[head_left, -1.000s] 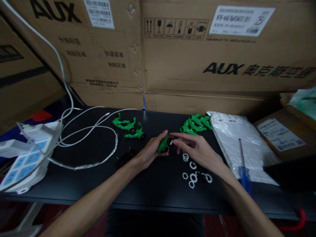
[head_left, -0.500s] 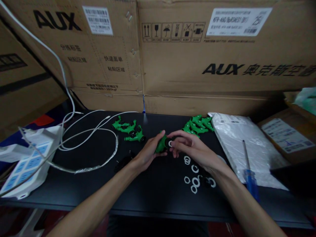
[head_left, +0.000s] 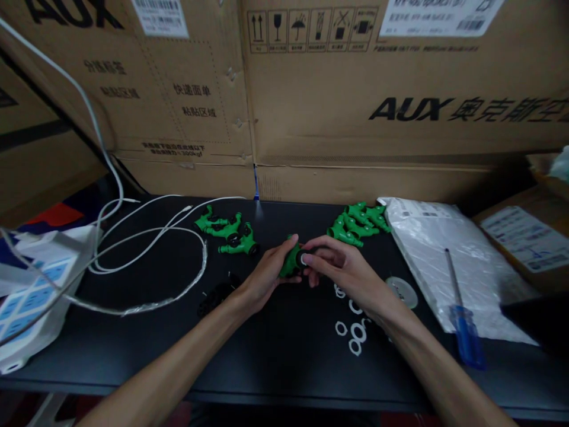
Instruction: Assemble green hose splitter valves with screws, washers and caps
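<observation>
My left hand (head_left: 265, 274) is closed round a green Y-shaped hose splitter (head_left: 290, 264), its black-collared opening facing right. At that opening, the fingertips of my right hand (head_left: 340, 261) pinch a white washer (head_left: 304, 259). The washer appears to lie within the black collar; my fingers cover part of it. Below my right hand, several white washers (head_left: 358, 333) lie loose on the dark table, some partly hidden by the forearm. Beside my left wrist is a group of small black parts (head_left: 217, 298), partly covered.
Several green splitters (head_left: 242, 243) lie back left, and another cluster (head_left: 353, 226) back right. A clear round disc (head_left: 402, 292) lies by my right forearm. A blue-handled screwdriver (head_left: 466, 338) rests on a white plastic mailer (head_left: 427, 255). White cables (head_left: 202, 261) and a power strip (head_left: 44, 296) occupy the left.
The view has tilted down slightly. The white washer now sits flatter against the splitter's black collar, with my right fingertips pressed to it. Both hands keep nearly the same position.
</observation>
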Motion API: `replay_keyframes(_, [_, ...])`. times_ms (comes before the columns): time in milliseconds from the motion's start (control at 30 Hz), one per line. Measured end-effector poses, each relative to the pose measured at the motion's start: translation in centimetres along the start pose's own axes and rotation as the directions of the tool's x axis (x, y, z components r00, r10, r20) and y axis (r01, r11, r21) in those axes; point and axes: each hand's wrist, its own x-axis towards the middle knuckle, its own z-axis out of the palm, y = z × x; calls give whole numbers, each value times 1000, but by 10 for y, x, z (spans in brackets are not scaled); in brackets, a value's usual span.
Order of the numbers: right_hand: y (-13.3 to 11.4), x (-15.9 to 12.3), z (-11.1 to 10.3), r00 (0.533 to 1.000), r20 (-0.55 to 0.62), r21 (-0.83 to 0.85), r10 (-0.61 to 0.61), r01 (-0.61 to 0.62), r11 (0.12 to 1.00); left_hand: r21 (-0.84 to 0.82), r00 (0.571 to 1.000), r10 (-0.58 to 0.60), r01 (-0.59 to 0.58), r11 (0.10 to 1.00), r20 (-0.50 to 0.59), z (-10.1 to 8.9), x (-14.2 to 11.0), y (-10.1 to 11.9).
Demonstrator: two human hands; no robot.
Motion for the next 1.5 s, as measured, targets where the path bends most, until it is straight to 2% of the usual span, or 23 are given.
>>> replay_keyframes(400, [-5,-9,-2,996,84,92,20,-28,995,86,996,71,-75,993,52,2,-2,2])
replay_keyframes(1100, [9,-7,5,999,23,132,24,-27,991,224,984,171,-179,958,53,-2,1,-1])
replay_keyframes(1500, [8,-8,8,1000,-12,118,6,-5,993,253,986,167,-167,953,19,-3,2,-1])
